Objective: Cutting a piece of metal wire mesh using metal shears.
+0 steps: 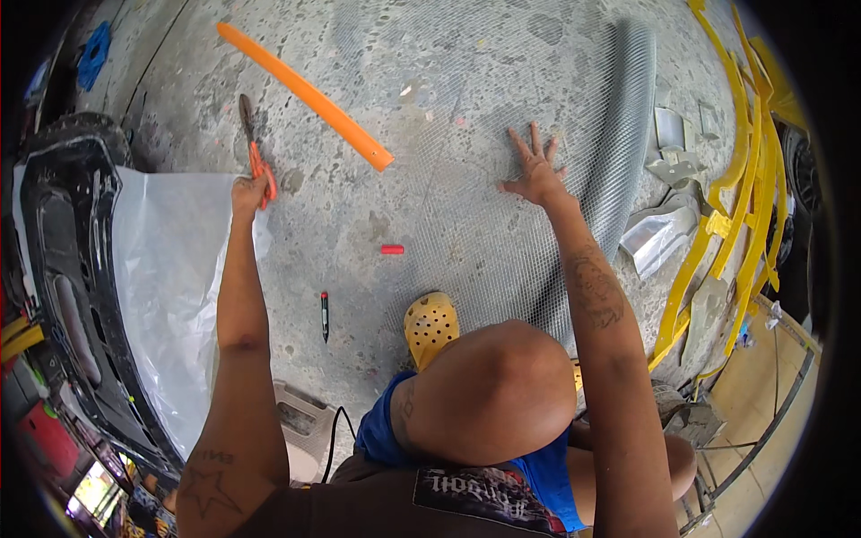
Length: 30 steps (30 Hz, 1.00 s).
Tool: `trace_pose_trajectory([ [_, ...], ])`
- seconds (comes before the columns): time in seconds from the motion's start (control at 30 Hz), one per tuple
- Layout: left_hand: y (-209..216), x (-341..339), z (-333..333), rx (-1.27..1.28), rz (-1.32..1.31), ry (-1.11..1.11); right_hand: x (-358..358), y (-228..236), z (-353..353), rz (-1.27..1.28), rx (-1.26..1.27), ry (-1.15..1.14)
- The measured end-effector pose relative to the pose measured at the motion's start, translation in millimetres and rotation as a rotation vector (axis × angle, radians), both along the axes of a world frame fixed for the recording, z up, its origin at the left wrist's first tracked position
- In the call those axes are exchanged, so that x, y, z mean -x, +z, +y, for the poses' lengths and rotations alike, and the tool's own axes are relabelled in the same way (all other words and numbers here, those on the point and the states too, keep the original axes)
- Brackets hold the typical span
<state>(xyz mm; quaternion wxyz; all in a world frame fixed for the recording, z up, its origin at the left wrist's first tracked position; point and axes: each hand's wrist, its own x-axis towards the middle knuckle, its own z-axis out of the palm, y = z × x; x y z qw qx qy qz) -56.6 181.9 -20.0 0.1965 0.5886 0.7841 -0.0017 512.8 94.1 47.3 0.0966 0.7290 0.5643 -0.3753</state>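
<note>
Over at the left, my left hand (pixel 250 191) is closed around the orange handles of a pair of metal shears (pixel 251 134), whose dark blades point away from me. My right hand (pixel 536 170) has its fingers spread and rests on a sheet of grey wire mesh (pixel 475 233) that lies flat on the floor. To the right of that hand the mesh curls up into a long roll (pixel 623 134). An orange strip (pixel 309 96) lies slantwise on the floor between and beyond my hands. My yellow clog (pixel 430 325) stands at the mesh's near part.
A red cap-like piece (pixel 392 249) and a dark marker (pixel 325 316) lie on the concrete floor. At left are a clear plastic sheet (pixel 170 269) and a black vehicle panel (pixel 67 215). Yellow strips (pixel 753 179) and bent metal scraps (pixel 659 235) lie at right.
</note>
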Motion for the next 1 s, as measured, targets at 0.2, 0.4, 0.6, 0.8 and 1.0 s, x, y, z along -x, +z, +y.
trace_pose_trajectory([
  [0.2, 38.4, -24.9, -78.0, -0.038, -0.621, 0.222, -8.5, -2.4, -8.2, -0.034, -0.082, 0.012],
  [0.4, 112.2, -112.1, -246.7, 0.185, -0.796, 0.171, 20.4, 34.2, -9.7, -0.253, -0.222, 0.053],
  [0.6, 102.0, -174.4, -345.6, 0.345, -0.744, 0.119, 69.2, 19.3, 56.0, 0.257, -0.754, 0.661],
  [0.8, 94.9, -192.0, -363.0, 0.327, -0.635, 0.132, 134.7, -2.5, 95.6, 0.112, -0.157, 1.159],
  [1.0, 87.4, -175.7, -367.3, 0.304, -0.726, 0.114, 150.6, 9.0, 101.1, -0.033, 0.036, 1.167],
])
